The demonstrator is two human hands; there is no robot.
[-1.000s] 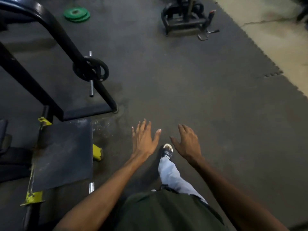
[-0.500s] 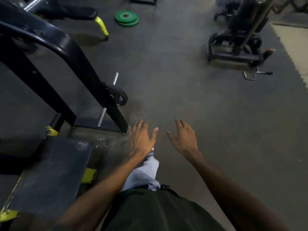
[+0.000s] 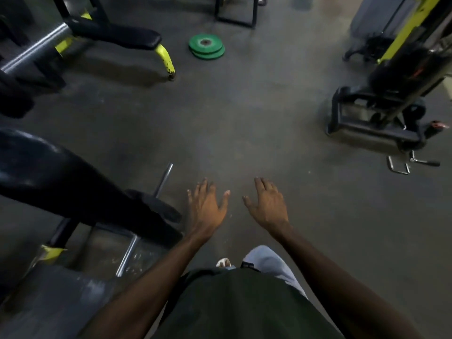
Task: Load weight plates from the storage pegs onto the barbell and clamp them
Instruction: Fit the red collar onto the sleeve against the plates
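Observation:
My left hand [image 3: 206, 207] and my right hand [image 3: 267, 204] reach out in front of me over the dark rubber floor, palms down, fingers spread, holding nothing. Two green weight plates [image 3: 206, 47] lie stacked flat on the floor far ahead, well beyond both hands. A black weight plate [image 3: 156, 206] sits on a steel storage peg [image 3: 162, 179] of the black rack frame [image 3: 73, 189], just left of my left hand. A steel bar [image 3: 34, 48] crosses the upper left, partly blurred.
A black bench with yellow legs [image 3: 137, 39] stands at the upper left. A black and yellow machine [image 3: 391, 101] occupies the right, with metal handles [image 3: 413, 163] on the floor beside it. A footplate [image 3: 61, 289] is at the lower left. My leg and shoe [image 3: 223, 262] are below.
The view has tilted up and forward as I walk. The green plates and the right-hand machine have come closer. Both hands stay open and outstretched.

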